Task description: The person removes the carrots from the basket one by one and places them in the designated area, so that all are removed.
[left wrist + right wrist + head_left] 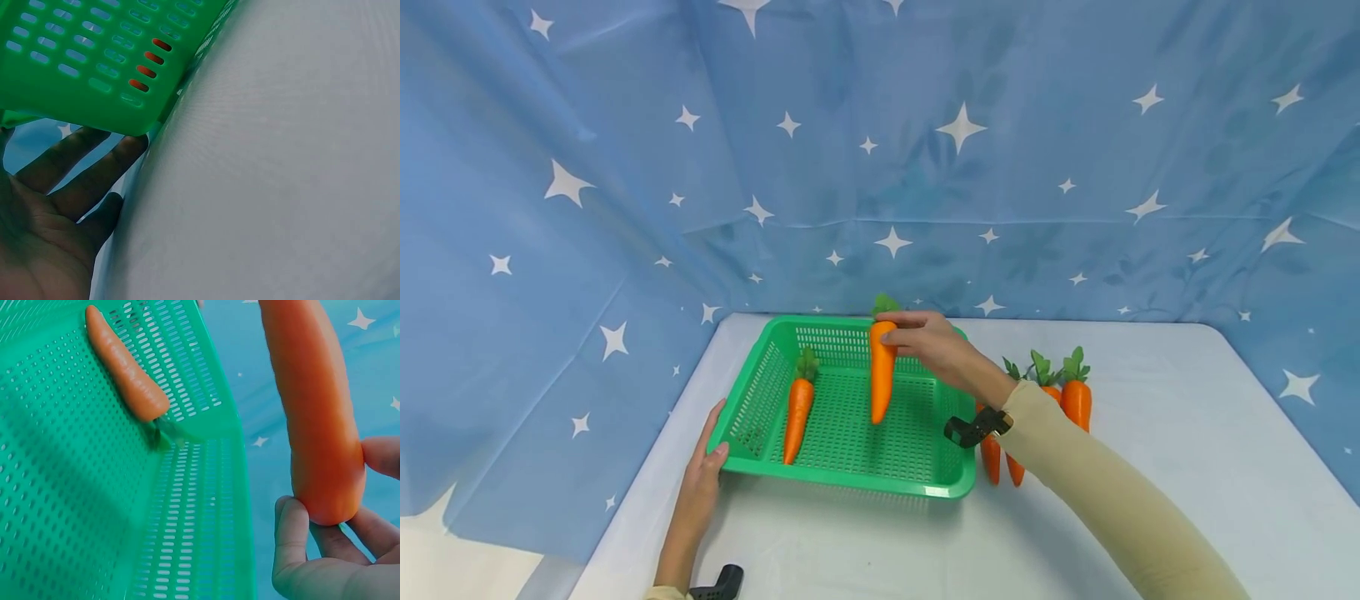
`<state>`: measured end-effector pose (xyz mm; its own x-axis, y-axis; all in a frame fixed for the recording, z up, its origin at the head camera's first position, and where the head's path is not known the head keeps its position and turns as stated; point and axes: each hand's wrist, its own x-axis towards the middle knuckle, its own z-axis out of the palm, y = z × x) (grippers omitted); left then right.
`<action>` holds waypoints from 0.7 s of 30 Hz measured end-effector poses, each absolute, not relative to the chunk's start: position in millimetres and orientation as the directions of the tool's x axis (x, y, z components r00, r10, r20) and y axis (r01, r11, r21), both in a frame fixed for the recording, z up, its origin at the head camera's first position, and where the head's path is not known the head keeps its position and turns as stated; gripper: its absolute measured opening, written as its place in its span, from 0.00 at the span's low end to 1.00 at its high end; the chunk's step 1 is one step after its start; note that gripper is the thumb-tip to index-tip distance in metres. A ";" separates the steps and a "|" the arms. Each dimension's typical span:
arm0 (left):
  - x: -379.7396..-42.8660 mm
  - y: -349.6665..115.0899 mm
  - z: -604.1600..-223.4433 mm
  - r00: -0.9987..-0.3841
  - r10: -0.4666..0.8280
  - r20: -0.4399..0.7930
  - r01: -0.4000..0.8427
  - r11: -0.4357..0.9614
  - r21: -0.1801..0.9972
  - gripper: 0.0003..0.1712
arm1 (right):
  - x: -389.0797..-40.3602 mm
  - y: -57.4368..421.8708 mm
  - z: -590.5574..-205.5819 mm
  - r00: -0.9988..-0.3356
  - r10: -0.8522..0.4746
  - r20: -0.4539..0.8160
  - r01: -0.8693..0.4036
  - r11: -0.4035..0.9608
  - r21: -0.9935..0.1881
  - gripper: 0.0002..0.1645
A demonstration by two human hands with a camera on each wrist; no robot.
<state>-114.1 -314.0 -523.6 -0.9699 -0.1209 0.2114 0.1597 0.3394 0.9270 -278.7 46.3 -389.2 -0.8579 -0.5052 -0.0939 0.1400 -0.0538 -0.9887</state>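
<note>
My right hand [925, 340] pinches an orange carrot [882, 375] near its leafy top. The carrot hangs tip down over the green plastic basket [850, 477], whose walls and floor are perforated. In the right wrist view, fingers and thumb surround the thick end of this carrot [319, 419]. A second carrot [799, 417] lies inside the basket at the left, with its leaves toward the back wall. My left hand [703, 467] is at the basket's front left corner, thumb by the rim. In the left wrist view its straight, spread fingers reach the basket's lower corner [134, 115].
Several more carrots [1077, 404] with green leaves lie right of the basket, partly hidden behind my right forearm. Everything stands on a white table [1187, 433]. A blue curtain [1015, 167] with white stars hangs behind the table and on its sides.
</note>
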 end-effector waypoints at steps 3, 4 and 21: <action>-113.0 -314.3 -523.4 -0.970 -0.124 0.208 0.156 0.336 0.929 0.36 | -278.1 52.6 -388.2 -0.862 -0.500 -0.079 0.134 -0.074 -0.988 0.33; -112.8 -314.2 -523.4 -0.970 -0.124 0.210 0.158 0.334 0.929 0.36 | -278.4 54.8 -388.4 -0.864 -0.497 -0.078 0.134 -0.078 -0.988 0.33; -115.1 -316.7 -526.4 -0.973 -0.125 0.194 0.146 0.319 0.937 0.36 | -275.9 103.6 -397.7 -0.877 -0.475 -0.072 0.133 -0.097 -0.986 0.34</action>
